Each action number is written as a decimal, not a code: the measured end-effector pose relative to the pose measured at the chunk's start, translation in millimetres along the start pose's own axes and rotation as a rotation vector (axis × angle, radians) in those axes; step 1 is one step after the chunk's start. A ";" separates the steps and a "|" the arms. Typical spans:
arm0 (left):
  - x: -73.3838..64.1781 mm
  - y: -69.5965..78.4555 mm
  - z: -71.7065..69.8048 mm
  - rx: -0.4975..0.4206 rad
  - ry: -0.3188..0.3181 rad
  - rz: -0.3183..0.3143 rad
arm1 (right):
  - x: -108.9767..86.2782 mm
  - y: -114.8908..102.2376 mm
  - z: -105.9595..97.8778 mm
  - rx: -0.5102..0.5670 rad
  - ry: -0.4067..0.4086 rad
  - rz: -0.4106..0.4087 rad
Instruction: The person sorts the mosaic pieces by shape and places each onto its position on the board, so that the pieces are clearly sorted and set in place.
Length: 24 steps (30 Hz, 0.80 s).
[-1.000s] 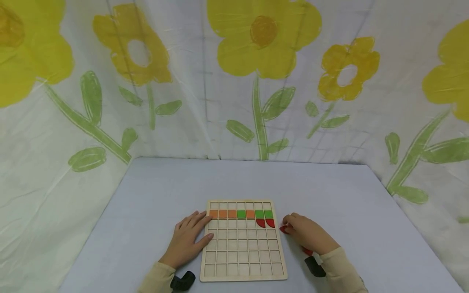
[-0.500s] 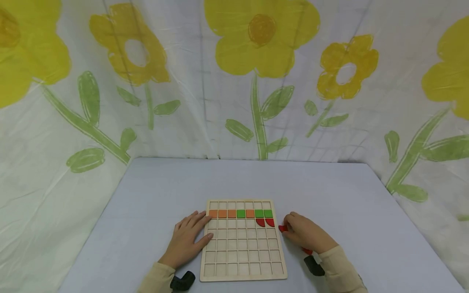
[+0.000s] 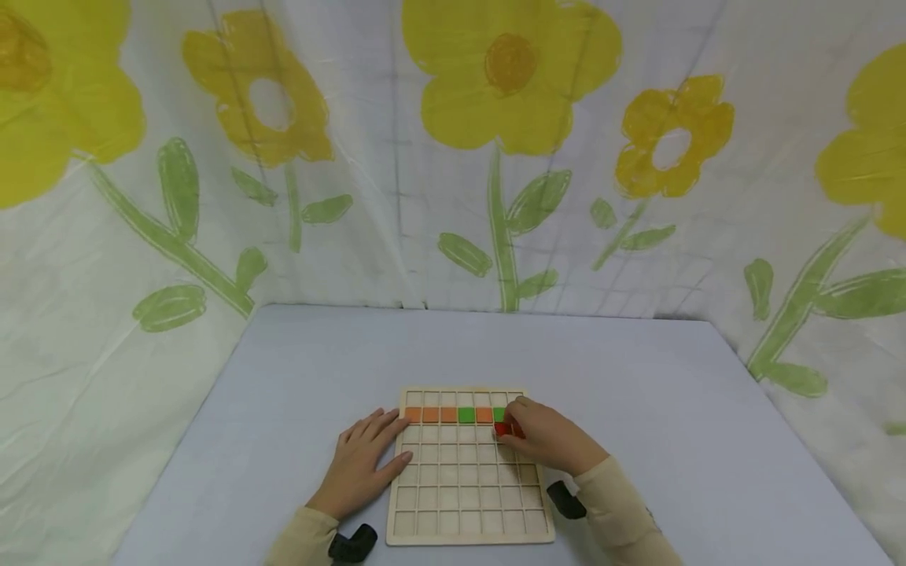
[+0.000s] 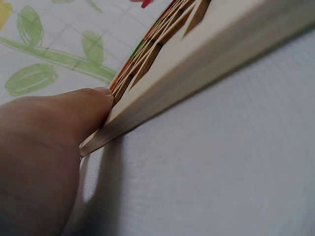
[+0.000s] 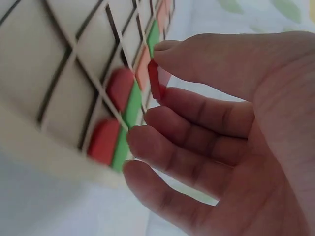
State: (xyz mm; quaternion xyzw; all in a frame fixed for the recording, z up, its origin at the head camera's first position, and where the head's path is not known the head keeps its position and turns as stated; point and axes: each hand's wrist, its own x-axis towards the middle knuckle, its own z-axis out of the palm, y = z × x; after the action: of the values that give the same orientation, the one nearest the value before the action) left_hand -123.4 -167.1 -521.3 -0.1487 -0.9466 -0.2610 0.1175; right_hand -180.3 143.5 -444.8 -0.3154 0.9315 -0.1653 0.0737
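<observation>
A wooden grid board [image 3: 470, 540] lies flat on the table. My left hand [image 3: 362, 464] rests at its left edge, fingers spread; in the left wrist view the thumb [image 4: 88, 105] touches the board's rim [image 4: 197, 73]. Over the board's upper right, my right hand [image 3: 555, 440] pinches a red piece [image 5: 154, 81] between thumb and index finger, above the grid. Two red quarter-circle pieces [image 5: 120, 88] sit in cells beside green square tiles [image 5: 133, 104] in the right wrist view. From the head, the right hand partly hides these cells.
One row of the board holds orange tiles [image 3: 430, 415] and green tiles [image 3: 466, 415]. The white table [image 3: 318, 354] reaches back to a flower-printed curtain [image 3: 460, 196]. Black devices [image 3: 354, 544] are worn at both wrists.
My right hand has moved left from the table beside the board to above its upper right cells, carrying the red piece. The left hand stays in place.
</observation>
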 end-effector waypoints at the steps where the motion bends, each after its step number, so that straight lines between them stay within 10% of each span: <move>1: 0.1 0.0 -0.3 -0.003 0.002 0.001 | 2.9 -1.8 1.9 -0.003 -0.001 -0.016; 24: 0.0 -0.3 -0.3 -0.008 -0.006 0.001 | 17.9 -5.5 23.2 -0.025 0.027 -0.038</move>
State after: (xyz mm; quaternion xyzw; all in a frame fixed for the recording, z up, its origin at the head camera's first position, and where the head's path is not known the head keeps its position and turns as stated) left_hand -123.4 -167.5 -521.2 -0.1503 -0.9457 -0.2645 0.1144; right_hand -185.7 122.4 -465.1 -0.3319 0.9283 -0.1590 0.0541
